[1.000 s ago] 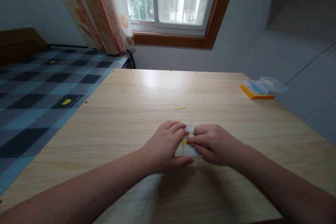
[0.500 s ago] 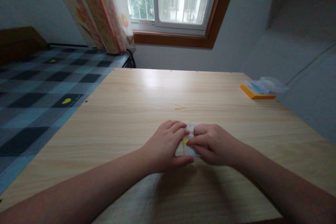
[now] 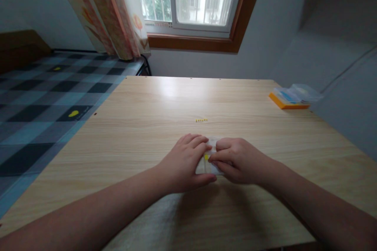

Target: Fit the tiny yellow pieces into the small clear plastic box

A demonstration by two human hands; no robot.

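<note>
A small clear plastic box (image 3: 208,166) with a yellow piece inside lies on the wooden table (image 3: 165,102), mostly hidden by my hands. My left hand (image 3: 184,164) wraps around its left side, thumb along the near edge, fingers curled over the top. My right hand (image 3: 238,160) grips the right side, with forefinger and thumb pinched at the yellow spot in the middle. A short row of tiny yellow beads (image 3: 201,120) sits on the table just beyond the hands.
An orange-edged tray with clear plastic containers (image 3: 291,97) rests at the table's far right edge. A bed with a checked blue cover (image 3: 44,106) borders the table on the left. A window and curtain stand behind.
</note>
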